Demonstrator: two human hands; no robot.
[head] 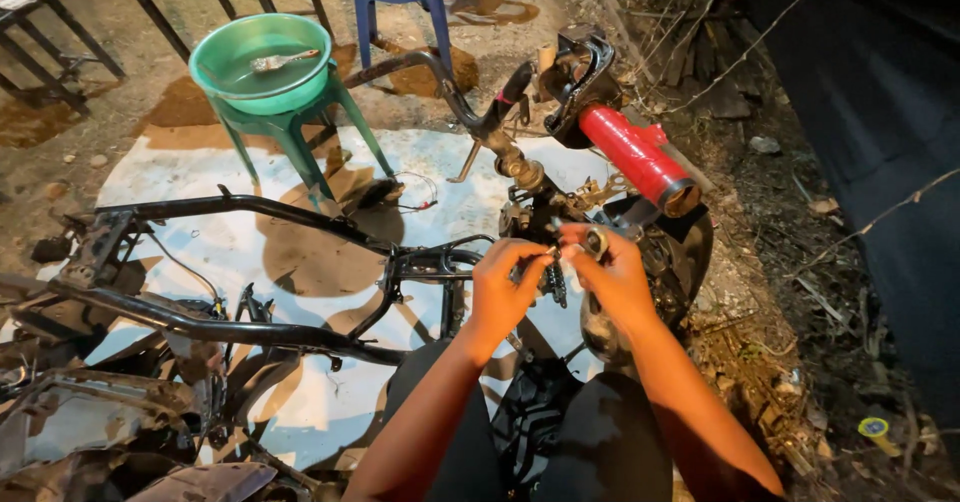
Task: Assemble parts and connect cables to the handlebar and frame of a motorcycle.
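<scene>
Head view: green basin [240, 87] on a stool holds a brush [283, 60].

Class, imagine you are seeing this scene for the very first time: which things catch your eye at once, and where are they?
The glossy red cylindrical tube stands out at upper right, on the stripped black metal motorcycle frame that lies across the white ground sheet. At centre, the left hand and right hand meet on a small metal part. At upper left, a green plastic basin sits on a green stool.
</scene>
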